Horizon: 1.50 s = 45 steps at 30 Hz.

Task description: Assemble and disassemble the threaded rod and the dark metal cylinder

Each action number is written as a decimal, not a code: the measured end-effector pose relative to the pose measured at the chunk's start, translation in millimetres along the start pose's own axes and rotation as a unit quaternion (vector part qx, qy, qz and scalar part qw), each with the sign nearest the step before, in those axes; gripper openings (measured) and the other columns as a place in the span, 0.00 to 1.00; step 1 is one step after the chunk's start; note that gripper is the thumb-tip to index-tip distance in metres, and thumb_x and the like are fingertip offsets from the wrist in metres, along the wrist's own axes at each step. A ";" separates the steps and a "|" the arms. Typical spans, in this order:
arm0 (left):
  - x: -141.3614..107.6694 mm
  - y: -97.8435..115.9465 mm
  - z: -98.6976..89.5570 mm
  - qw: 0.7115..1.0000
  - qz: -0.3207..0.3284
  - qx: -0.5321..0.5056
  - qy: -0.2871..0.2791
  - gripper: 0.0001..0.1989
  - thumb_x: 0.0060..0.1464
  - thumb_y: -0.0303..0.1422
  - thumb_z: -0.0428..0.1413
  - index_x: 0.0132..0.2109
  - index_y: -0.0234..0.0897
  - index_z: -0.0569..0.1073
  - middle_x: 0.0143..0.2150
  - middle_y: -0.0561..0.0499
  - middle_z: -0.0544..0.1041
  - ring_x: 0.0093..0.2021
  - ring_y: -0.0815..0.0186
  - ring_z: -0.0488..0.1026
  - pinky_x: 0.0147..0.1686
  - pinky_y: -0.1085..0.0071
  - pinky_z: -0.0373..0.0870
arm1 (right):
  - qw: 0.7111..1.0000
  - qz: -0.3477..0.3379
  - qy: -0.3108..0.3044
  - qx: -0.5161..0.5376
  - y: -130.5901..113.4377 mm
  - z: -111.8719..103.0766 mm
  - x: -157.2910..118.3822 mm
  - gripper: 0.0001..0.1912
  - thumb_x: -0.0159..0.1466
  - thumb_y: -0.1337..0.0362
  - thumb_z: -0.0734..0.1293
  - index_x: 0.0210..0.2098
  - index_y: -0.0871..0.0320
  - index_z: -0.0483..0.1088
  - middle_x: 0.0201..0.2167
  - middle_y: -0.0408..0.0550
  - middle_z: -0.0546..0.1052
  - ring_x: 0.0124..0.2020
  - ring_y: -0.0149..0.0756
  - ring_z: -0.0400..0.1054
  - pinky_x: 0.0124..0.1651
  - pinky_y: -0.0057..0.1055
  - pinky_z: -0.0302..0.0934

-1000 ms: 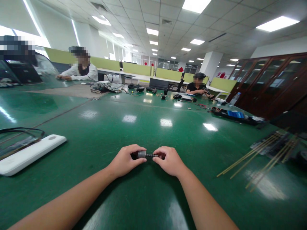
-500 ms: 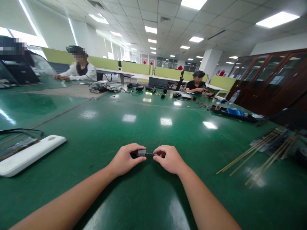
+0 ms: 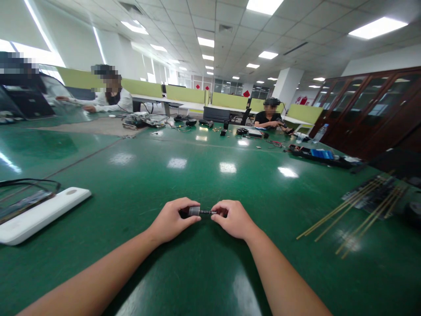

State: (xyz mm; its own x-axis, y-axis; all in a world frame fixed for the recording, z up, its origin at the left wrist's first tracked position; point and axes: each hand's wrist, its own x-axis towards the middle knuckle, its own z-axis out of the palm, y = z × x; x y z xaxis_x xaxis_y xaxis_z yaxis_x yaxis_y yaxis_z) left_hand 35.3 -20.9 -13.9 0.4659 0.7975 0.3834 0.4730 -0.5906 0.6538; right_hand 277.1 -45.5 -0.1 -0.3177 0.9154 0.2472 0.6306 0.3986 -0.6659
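Note:
Near the middle of the green table (image 3: pixel 197 175), my left hand (image 3: pixel 176 218) is closed round a small grey metal cylinder (image 3: pixel 194 211), with thumb and fingers on either side of it. A thin dark shaft (image 3: pixel 205 212) runs from the cylinder to the right. The shaft's right end lies between the thumb and fingertips of my right hand (image 3: pixel 233 218), which is closed on it. My curled fingers hide the cylinder's left part. The two hands are a short gap apart, just above the tabletop.
A white bar-shaped object (image 3: pixel 46 215) lies at the left beside black cables. Thin yellowish sticks (image 3: pixel 348 206) lie at the right. Further back are a black tray (image 3: pixel 315 154) with blue items, loose electronic parts (image 3: pixel 138 119), a bottle (image 3: pixel 320 133) and two seated people.
My hands and the part between them have hardly moved. At the far left, the seated person's arm has reached out to the left.

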 end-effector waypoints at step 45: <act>0.1 1.3 -1.6 1.000 -0.011 0.002 0.000 0.15 0.54 0.40 0.62 0.48 0.44 0.77 0.43 0.51 0.78 0.42 0.62 0.74 0.45 0.66 0.70 | 1.000 -0.005 0.002 -0.015 5.4 -9.2 -2.7 0.06 0.59 0.65 0.70 0.37 0.55 0.77 0.28 0.43 0.75 0.29 0.31 0.67 0.36 0.29 0.61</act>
State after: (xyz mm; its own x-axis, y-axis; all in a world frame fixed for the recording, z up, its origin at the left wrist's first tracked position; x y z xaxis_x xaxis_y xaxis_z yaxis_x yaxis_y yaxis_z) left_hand 34.7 -21.3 -12.0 0.4542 0.8109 0.3688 0.4864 -0.5726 0.6599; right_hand 287.9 -45.3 2.2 -0.3219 0.9113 0.2567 0.6489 0.4098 -0.6411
